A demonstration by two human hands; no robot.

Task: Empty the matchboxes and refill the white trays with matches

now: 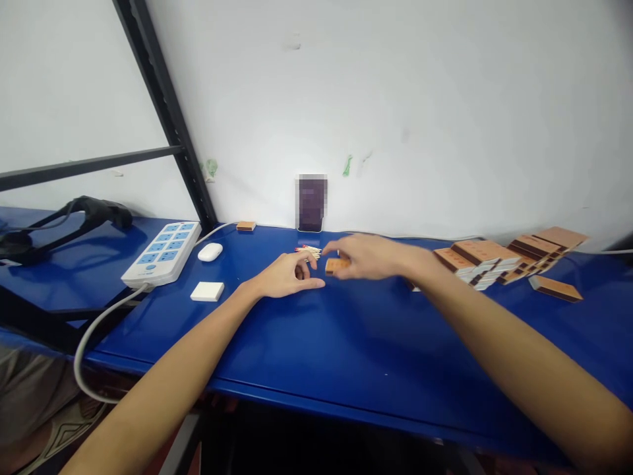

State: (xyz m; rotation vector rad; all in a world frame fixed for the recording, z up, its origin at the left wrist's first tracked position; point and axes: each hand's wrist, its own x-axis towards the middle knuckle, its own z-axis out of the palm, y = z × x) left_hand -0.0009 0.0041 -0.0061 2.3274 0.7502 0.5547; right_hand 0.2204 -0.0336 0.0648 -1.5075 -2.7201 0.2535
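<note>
Over the middle of the blue tabletop, my left hand [285, 274] has its fingers curved and its thumb stretched out, with nothing between them. Just right of it, my right hand [368, 256] grips a small orange matchbox [336, 266] from the side, its index finger reaching out to the left. Behind the hands lies a small heap of loose matches [309, 252] with reddish heads, partly covered by my left fingers. Several matchboxes [482, 254] are piled at the right, and a single matchbox [556, 288] lies beside the pile.
A dark, blurred phone-like object [311, 203] leans on the wall. At left are a white power strip [163, 252], a white earbud case [210, 252], a white box [207, 291] and another matchbox [246, 225]. A black metal frame [168, 112] rises there, beside black headgear [89, 218].
</note>
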